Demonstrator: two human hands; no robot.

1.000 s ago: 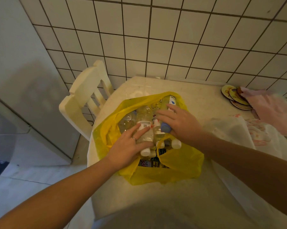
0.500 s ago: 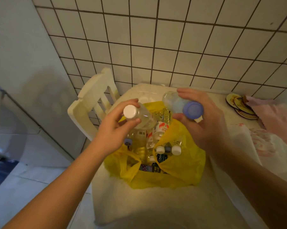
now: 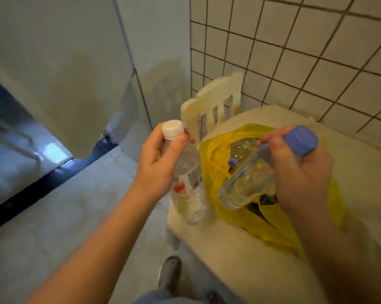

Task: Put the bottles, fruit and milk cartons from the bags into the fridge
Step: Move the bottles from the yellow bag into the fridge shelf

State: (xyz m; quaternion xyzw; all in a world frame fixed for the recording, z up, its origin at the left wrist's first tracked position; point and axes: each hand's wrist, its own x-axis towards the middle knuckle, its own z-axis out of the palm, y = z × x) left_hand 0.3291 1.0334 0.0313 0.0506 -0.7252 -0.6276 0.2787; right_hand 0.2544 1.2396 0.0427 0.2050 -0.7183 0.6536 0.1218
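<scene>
My left hand (image 3: 158, 165) grips a clear plastic bottle with a white cap and a red-marked label (image 3: 188, 178) by its neck, upright, at the table's near-left edge — my right hand (image 3: 299, 170) is closed round the neck of a clear plastic bottle with a blue cap (image 3: 248, 183), tilted, base down-left. Beneath it the crumpled yellow plastic bag (image 3: 272, 231) lies open on the pale table (image 3: 240, 260), another clear bottle (image 3: 240, 150) inside. A white slatted chair (image 3: 213, 102) stands behind, against the tiled wall (image 3: 305, 51).

I see the white-capped bottle (image 3: 188, 185) and blue-capped bottle (image 3: 246, 183) as clear, glossy plastic; the yellow bag (image 3: 272, 235) is thin crinkled plastic, the desk (image 3: 229, 260) matt and cloth-like, the wall tiles (image 3: 305, 51) smooth and glazed.
</scene>
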